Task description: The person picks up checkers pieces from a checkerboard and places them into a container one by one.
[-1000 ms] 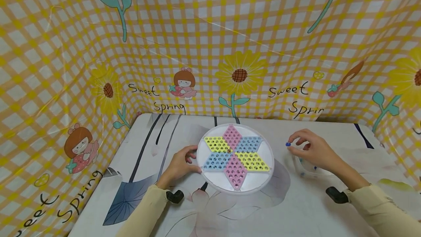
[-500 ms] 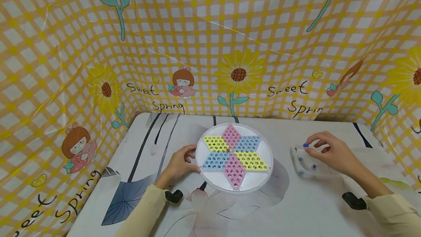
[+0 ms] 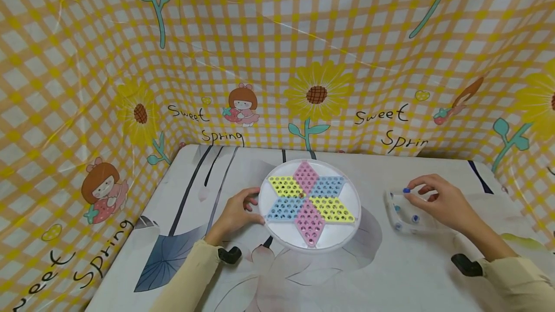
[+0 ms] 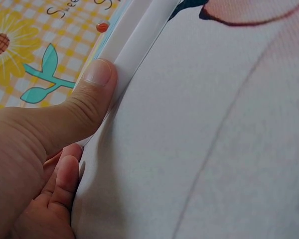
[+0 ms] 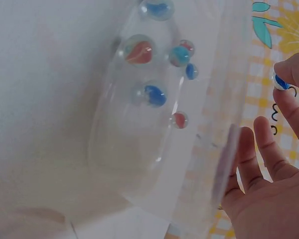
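Note:
A round white Chinese checkers board (image 3: 284,232) with a pink, yellow and blue star of holes lies mid-table. One orange-red marble (image 3: 301,195) sits near the star's centre. My left hand (image 3: 236,213) holds the board's left rim; in the left wrist view the thumb (image 4: 97,92) lies against the white edge. To the right, my right hand (image 3: 442,206) pinches a blue marble (image 3: 406,190) between thumb and forefinger, above a clear plastic box (image 3: 387,206). Inside that box the right wrist view shows several marbles, among them a red-swirled one (image 5: 139,52) and a blue one (image 5: 154,94).
The table has a white floral cover (image 3: 329,285). Yellow checked cloth (image 3: 260,52) with sunflowers hangs behind it and along both sides. Black wrist straps or mounts (image 3: 230,255) sit at both sleeve cuffs.
My right hand has moved right with the blue marble, from left of the clear box to above it, then has nearly stopped. The left hand stays at the board's rim.

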Available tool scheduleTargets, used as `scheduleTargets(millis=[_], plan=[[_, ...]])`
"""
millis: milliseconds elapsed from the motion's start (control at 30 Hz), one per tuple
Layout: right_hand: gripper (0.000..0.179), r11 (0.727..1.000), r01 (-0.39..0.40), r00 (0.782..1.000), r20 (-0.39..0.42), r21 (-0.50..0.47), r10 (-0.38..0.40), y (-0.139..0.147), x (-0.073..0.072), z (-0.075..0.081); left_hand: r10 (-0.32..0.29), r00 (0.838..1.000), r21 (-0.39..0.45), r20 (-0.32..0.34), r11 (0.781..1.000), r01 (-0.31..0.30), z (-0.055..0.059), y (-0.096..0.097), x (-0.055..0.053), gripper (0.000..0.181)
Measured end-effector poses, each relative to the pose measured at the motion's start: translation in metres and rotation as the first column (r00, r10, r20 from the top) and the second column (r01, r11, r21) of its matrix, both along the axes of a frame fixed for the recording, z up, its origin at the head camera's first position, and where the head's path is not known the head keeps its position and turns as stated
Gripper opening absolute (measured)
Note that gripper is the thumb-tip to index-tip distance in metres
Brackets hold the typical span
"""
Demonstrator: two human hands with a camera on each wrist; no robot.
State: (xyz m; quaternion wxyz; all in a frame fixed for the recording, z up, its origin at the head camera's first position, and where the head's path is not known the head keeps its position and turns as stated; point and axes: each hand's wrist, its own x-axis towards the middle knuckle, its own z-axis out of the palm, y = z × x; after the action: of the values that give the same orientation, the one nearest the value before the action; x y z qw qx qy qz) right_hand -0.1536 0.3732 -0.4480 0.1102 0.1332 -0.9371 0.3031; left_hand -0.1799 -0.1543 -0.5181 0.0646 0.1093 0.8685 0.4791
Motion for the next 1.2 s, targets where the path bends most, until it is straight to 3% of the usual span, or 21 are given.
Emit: scheduleTargets(millis=[433, 1067, 1200], plan=[[0.023, 0.993, 0.087, 0.990, 0.101, 0.082, -0.095, -0.002, -0.008, -0.013, 0.006, 1.000, 0.014, 0.001, 1.000, -0.006, -0.002, 0.000, -0.002, 0.088], [0.023, 0.993, 0.071, 0.986, 0.146, 0.094, -0.084, -0.007, -0.011, -0.015, 0.014, 1.000, 0.003, 0.009, 1.000, -0.014, -0.001, 0.001, -0.001, 0.089], [0.029, 0.993, 0.066, 0.986, 0.146, 0.095, -0.080, -0.006, -0.011, -0.016, 0.014, 1.000, 0.007, 0.007, 1.000, -0.014, -0.002, 0.001, -0.001, 0.088]])
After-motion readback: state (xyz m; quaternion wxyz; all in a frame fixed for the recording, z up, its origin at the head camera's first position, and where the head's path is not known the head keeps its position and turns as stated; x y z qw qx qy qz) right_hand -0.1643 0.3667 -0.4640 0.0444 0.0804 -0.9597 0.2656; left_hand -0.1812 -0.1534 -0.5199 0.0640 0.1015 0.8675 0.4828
